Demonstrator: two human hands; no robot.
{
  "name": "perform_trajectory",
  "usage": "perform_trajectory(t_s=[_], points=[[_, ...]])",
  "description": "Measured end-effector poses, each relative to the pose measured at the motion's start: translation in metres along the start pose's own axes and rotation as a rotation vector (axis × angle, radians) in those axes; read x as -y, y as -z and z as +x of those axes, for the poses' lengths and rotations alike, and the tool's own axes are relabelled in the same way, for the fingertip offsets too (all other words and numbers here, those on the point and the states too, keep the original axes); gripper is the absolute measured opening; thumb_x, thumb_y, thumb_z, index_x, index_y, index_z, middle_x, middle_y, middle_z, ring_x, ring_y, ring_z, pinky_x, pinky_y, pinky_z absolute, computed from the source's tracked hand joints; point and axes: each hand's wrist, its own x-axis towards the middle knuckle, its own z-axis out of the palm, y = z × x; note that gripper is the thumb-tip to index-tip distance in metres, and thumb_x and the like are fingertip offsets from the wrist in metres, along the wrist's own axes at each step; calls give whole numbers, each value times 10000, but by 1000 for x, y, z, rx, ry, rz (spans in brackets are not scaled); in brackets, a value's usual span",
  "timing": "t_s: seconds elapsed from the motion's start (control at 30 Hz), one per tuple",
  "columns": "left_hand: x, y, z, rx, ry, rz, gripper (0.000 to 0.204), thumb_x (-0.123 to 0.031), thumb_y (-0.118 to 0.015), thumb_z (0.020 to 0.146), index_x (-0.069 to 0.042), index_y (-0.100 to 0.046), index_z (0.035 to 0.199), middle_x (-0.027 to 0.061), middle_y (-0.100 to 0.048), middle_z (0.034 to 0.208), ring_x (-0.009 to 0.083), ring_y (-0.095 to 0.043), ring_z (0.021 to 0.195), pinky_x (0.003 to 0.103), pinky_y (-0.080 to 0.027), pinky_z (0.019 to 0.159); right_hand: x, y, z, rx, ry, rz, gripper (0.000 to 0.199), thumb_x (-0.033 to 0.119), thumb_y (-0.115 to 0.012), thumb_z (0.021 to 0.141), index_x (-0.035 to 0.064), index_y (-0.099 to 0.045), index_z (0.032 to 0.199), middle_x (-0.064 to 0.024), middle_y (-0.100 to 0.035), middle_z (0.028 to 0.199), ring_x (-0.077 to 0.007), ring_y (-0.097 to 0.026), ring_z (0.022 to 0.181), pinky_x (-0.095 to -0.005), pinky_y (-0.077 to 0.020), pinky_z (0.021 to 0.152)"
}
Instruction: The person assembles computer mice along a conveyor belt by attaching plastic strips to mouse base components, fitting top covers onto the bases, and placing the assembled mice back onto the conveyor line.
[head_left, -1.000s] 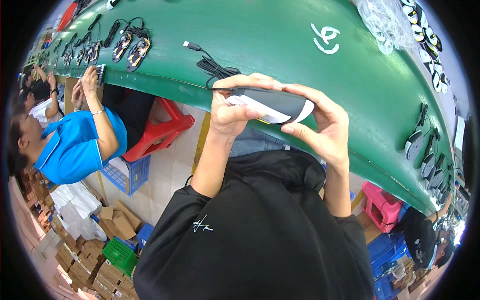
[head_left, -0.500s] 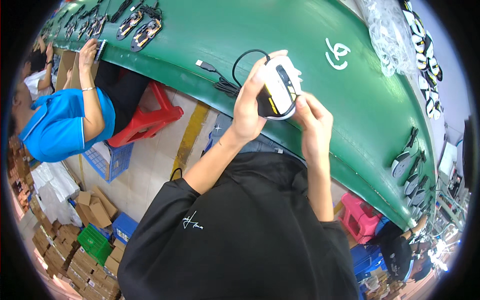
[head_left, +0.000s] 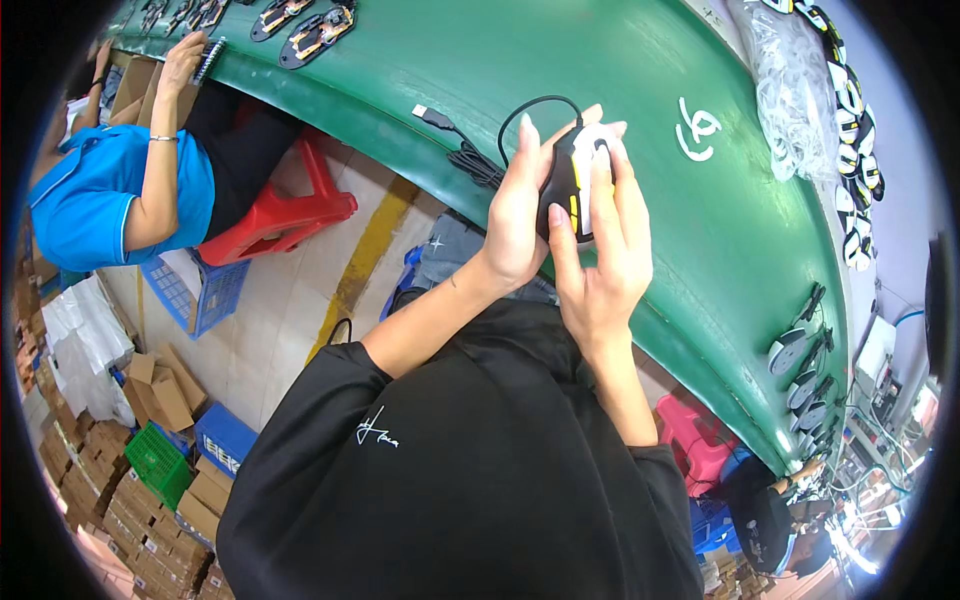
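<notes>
A wired computer mouse (head_left: 562,182), black with yellow and white parts, is held above the green bench between both my hands. My left hand (head_left: 515,222) cradles it from the left and underneath, its thumb raised off the side. My right hand (head_left: 612,238) lies over the top and right side, fingers bent onto the shell and thumb at the near end, hiding much of the white top. The cable (head_left: 538,100) loops from the far end down to a tied bundle (head_left: 474,163) beside my left hand, with the USB plug (head_left: 431,117) sticking out.
On the green bench (head_left: 420,60) lie opened mouse bases (head_left: 318,35) at the far left and several mice (head_left: 790,350) at the right. Clear plastic bags (head_left: 785,90) and more mouse shells (head_left: 853,130) line the far right edge. A co-worker in blue (head_left: 165,195) sits left on a red stool (head_left: 290,215).
My right hand has moved from pinching the mouse's near right edge to lying over its top. The mouse has turned upright, showing its black side, and my left thumb has lifted.
</notes>
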Motion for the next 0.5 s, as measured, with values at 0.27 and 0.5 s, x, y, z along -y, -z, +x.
perform_trajectory(t_s=[0.27, 0.5], points=[[-2, 7, 2, -1, -66, 34, 783, -261, -551, 860, 113, -213, 1459, 263, -359, 1478, 326, -384, 1372, 404, -298, 1144, 4, 5, 2, -111, -383, 701, 554, 64, -667, 863, -48, -468, 1367, -226, -514, 1367, -270, -542, 1231, -366, -443, 1014], [-32, 33, 3, 341, 63, 372, 496, -248, -681, 794, 112, -600, 1125, 288, -637, 1122, 396, -592, 1146, 506, -471, 987, -15, 48, -6, 177, -208, 312, 617, 95, -913, 593, -8, -630, 1131, -107, -709, 994, -211, -681, 926, -322, -519, 868]])
